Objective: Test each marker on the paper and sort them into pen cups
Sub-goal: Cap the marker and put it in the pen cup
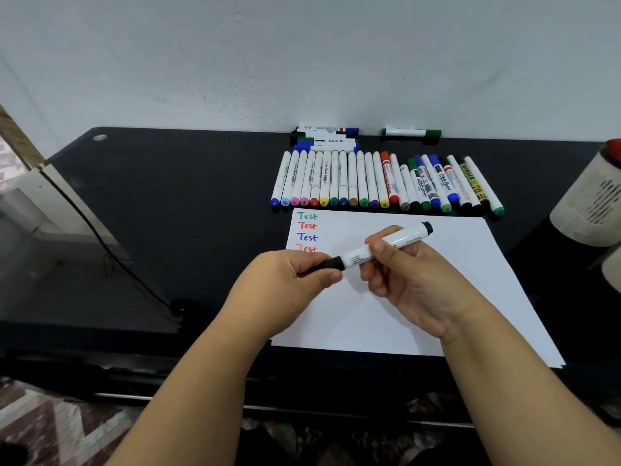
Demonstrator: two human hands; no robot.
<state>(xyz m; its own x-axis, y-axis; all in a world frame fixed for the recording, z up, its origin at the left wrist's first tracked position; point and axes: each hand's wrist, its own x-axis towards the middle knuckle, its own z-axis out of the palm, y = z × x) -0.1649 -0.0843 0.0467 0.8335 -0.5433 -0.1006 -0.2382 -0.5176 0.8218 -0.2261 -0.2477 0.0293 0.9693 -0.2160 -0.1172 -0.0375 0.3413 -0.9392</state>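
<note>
Here the black marker (381, 247), a white barrel with small print, a black cap and a black end plug, lies slanted above the paper (403, 297), its capped end near-left and its plug far-right. The left hand (289, 284) pinches the cap with curled fingers, while the right hand (413, 280) grips the barrel, fingers wrapped round it. Beyond the paper, on the black table (168, 213), lies a row of markers (383, 181); a perforated pen cup (591, 200) stands at the right.

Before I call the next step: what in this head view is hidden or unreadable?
- Black marker cap end: covered by the left hand; cap seated or loosening unclear.
- Fourth "Test" line: lower part hidden behind that hand.
- Pen cup: cut by the right edge.
- Barrel print: too small.
</note>
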